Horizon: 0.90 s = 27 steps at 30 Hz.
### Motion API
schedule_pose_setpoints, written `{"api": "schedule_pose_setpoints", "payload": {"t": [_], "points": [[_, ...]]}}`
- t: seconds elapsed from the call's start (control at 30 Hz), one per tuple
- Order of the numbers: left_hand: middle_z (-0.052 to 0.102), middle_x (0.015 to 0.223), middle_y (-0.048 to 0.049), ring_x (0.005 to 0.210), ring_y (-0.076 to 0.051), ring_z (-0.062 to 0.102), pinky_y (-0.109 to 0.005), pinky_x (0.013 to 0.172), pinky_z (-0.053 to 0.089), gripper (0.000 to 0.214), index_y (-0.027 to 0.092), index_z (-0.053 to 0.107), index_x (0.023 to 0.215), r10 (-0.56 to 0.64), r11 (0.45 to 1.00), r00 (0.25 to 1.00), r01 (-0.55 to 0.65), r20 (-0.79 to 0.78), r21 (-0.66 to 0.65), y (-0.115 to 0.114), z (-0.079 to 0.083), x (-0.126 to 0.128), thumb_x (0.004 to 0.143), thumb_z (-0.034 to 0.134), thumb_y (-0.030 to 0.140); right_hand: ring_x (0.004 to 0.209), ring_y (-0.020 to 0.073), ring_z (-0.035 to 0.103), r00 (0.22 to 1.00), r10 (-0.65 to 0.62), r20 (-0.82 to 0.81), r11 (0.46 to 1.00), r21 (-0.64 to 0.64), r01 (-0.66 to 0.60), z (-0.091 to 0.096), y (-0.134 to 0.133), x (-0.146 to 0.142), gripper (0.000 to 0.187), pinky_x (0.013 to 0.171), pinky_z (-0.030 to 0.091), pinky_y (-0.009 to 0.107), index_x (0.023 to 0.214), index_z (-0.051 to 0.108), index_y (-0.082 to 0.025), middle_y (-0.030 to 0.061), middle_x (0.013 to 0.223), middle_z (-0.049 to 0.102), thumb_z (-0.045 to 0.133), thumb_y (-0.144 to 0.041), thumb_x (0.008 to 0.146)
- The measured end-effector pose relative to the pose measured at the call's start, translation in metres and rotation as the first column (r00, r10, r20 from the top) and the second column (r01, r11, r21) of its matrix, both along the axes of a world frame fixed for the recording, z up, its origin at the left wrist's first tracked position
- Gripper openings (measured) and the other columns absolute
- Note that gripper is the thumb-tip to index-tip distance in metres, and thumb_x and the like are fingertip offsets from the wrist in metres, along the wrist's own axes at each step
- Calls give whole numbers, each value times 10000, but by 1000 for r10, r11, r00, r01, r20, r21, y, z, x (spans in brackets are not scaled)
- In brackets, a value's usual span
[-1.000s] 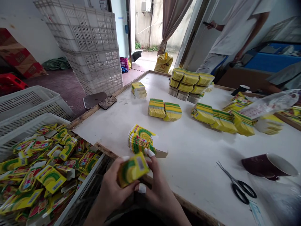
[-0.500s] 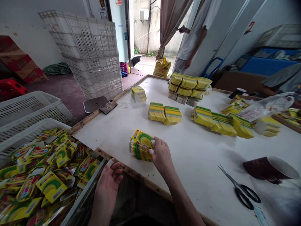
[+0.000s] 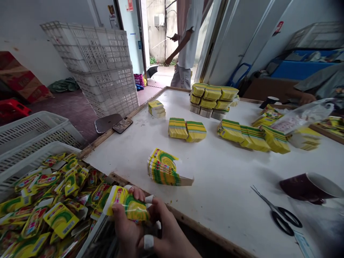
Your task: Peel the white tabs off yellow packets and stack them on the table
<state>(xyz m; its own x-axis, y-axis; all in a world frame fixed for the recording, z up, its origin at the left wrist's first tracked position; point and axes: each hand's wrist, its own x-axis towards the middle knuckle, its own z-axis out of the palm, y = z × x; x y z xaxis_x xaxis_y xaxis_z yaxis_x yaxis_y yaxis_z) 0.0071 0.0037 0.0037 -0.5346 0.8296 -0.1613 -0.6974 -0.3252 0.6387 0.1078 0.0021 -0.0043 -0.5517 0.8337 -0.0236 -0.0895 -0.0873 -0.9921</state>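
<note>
My left hand point(image 3: 127, 224) is closed round a yellow-and-green printed small carton point(image 3: 130, 206), thumb on its face and fingers over the far edge. My right hand point(image 3: 163, 227), white tape on its thumb and index finger, curls round the carton's right end; some of its fingers are hidden. Just beyond, on the table, leans a fanned stack of matching cartons point(image 3: 163, 168), white flaps at its right side. Left of my hands, a white crate point(image 3: 60, 147) is full of loose yellow cartons point(image 3: 60, 218).
The white table point(image 3: 215, 204) has a wooden edge and carries carton rows point(image 3: 186, 129), a stacked block point(image 3: 213, 96), scissors point(image 3: 276, 211), a dark mug point(image 3: 303, 188) and a phone point(image 3: 123, 125). Tall white crates point(image 3: 99, 64) stand at left. A person point(image 3: 186, 43) stands by the doorway.
My right hand has left the stack on the table and come down-left to my left hand. My left hand, open before, now grips a carton. The person has moved left into the doorway.
</note>
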Motion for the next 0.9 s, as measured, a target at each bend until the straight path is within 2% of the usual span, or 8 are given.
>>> {"api": "schedule_pose_setpoints", "payload": {"t": [0.23, 0.37, 0.47, 0.53, 0.63, 0.77, 0.83, 0.9], "points": [[725, 805, -18, 749, -227, 691, -331, 717, 582, 637, 245, 734, 940, -113, 979, 980, 81, -166, -185, -8, -23, 2, 537, 762, 737, 765, 157, 521, 994, -106, -40, 994, -30, 105, -3, 16, 14, 320, 685, 439, 248, 1068, 598, -221, -10, 848, 577, 712, -283, 775], [746, 761, -22, 753, -228, 715, -330, 742, 583, 356, 195, 744, 881, -185, 951, 938, 96, -292, -294, -12, -39, -11, 641, 853, 433, 740, 172, 568, 985, -145, 91, 972, 201, 125, -1, 24, 33, 184, 657, 442, 249, 858, 684, -182, 13, 764, 596, 618, -352, 880], [768, 864, -76, 838, -265, 716, -343, 782, 576, 412, 160, 751, 907, -272, 946, 869, 163, -413, -279, -14, -34, -36, 683, 806, 501, 732, 170, 602, 964, -192, 184, 912, 396, 106, -1, 27, 48, 206, 648, 449, 249, 890, 728, -186, 38, 794, 628, 537, -252, 929], [747, 1071, -119, 1002, -314, 686, -379, 855, 559, 618, 174, 714, 1095, -313, 947, 806, 225, -503, -228, -15, -22, -53, 713, 700, 660, 763, 178, 607, 938, -230, 259, 837, 545, 54, 1, 29, 57, 262, 664, 460, 259, 981, 732, -210, 58, 843, 655, 477, -160, 945], [613, 1349, -149, 1249, -369, 548, -434, 1038, 452, 941, 198, 557, 1348, -468, 880, 552, 362, -690, -307, -18, 0, -65, 607, 703, 759, 765, 188, 572, 882, -284, 377, 669, 737, -100, 11, 29, 64, 270, 732, 464, 307, 981, 722, -251, 45, 820, 685, 491, -115, 943], [642, 1308, -113, 1176, -354, 596, -410, 1007, 468, 919, 211, 536, 1334, -717, 652, 80, 426, -692, -627, -17, 12, -44, 507, 908, 359, 857, 189, 606, 887, -256, 383, 577, 797, -178, 16, 20, 59, 158, 1079, 341, 462, 940, 692, -282, -11, 806, 682, 603, -154, 915], [697, 1185, -95, 1054, -305, 656, -374, 917, 514, 660, 193, 548, 1274, -733, 625, 12, 408, -681, -666, -17, 7, -31, 668, 783, 305, 1094, 238, 584, 891, -342, 297, 613, 790, -28, 10, 16, 56, 264, 1142, 278, 504, 1131, 643, -293, 40, 1070, 673, 612, -170, 898], [706, 1147, -109, 1034, -296, 665, -367, 901, 518, 600, 172, 512, 1287, -708, 668, 29, 350, -705, -656, -19, -2, -22, 735, 704, 308, 1293, 290, 471, 853, -491, 176, 667, 706, 238, -1, 13, 56, 495, 1118, 343, 495, 1357, 489, -275, 111, 1349, 542, 628, -239, 883]]}}
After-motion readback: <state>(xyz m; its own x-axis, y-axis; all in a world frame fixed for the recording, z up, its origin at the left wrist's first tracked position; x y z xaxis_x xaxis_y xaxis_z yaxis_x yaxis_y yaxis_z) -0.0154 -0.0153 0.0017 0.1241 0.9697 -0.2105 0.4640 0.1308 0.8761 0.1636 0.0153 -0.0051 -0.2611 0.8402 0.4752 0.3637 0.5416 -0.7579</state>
